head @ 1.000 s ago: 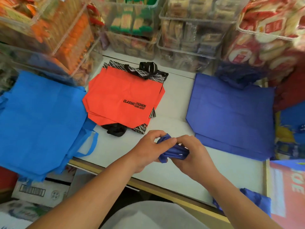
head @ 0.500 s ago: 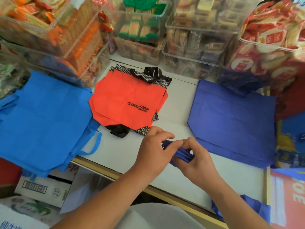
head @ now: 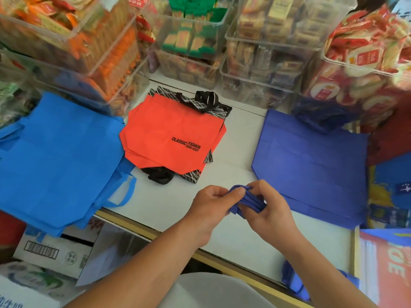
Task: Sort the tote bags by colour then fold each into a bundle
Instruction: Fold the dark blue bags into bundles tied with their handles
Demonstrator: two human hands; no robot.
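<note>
Bundle (head: pixel 250 202) between hands, left (head: pixel 211 204), right (head: pixel 270 210)

The left hand (head: pixel 211 203) has turned a little. A second ago its fingers were curled over the end of the dark blue bundle (head: pixel 251 202). Now its thumb lies flat along the top and its fingers sit under it. The right hand (head: pixel 271 210) has moved its fingers up and over the bundle, where before it held it more from the side. The bundle looks flatter and longer now. A small loop (head: pixel 239 187) pokes up at the top, and a corner sticks out below the left hand.
</note>
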